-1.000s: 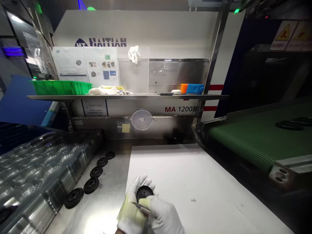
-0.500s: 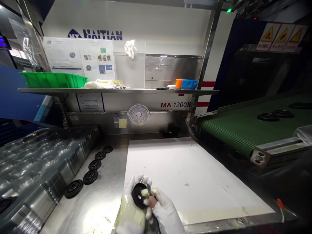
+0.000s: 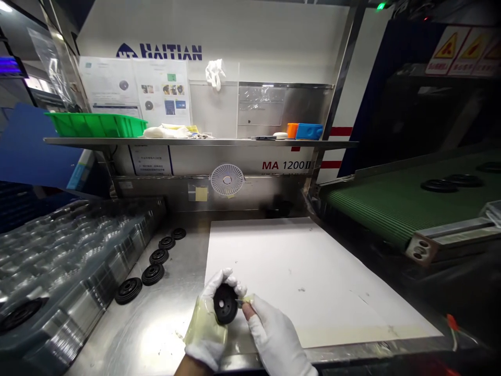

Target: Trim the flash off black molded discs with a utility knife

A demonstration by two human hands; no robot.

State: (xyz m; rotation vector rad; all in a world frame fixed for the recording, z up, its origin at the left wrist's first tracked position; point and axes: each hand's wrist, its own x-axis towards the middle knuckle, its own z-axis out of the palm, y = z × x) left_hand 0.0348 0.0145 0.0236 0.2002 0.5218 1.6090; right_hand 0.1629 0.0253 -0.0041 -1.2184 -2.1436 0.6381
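Note:
My left hand (image 3: 209, 318), in a white glove with yellowish finger covers, grips a round black plastic disc (image 3: 225, 304) tilted on edge above the front of the steel bench. My right hand (image 3: 274, 337), also gloved in white, pinches a small thin tool (image 3: 243, 301) whose tip touches the disc's right rim. Both hands hover over the near left corner of a white sheet (image 3: 297, 271). To the left, several matching black discs (image 3: 152, 273) lie in a diagonal row on the steel bench (image 3: 156, 324).
Stacked clear plastic trays (image 3: 70, 256) fill the left side. A green conveyor belt (image 3: 395, 209) at right carries black discs (image 3: 439, 185). A shelf (image 3: 195, 141) holds a green bin (image 3: 96, 125), rags and blue and orange boxes. A small white fan (image 3: 227, 179) hangs below it.
The disc has turned from lying flat in my left hand to standing on edge. My right hand with the tool shifted to its right rim. The view tilted down a little.

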